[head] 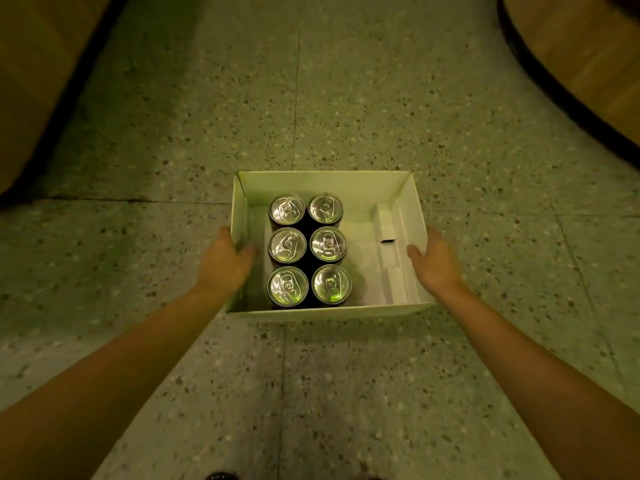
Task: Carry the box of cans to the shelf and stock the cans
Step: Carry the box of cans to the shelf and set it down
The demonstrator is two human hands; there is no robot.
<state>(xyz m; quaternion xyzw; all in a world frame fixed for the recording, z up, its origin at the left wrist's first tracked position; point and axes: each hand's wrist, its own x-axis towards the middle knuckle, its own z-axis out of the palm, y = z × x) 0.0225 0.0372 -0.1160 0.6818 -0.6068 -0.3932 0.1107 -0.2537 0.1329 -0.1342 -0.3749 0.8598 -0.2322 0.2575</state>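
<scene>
An open white cardboard box (325,183) is in front of me, over the speckled floor. Several dark cans (308,249) with silver tops stand upright in its left half, in two rows. The right half of the box is bare. My left hand (223,263) grips the left wall, thumb over the rim on the inside. My right hand (434,263) grips the right wall the same way. Both forearms reach in from the bottom corners.
Speckled terrazzo floor tiles (346,98) stretch ahead. A brown panel with a dark base (45,81) runs along the left. A curved brown piece with a dark edge (571,64) stands at the top right. Shoe tips (221,475) show at the bottom edge.
</scene>
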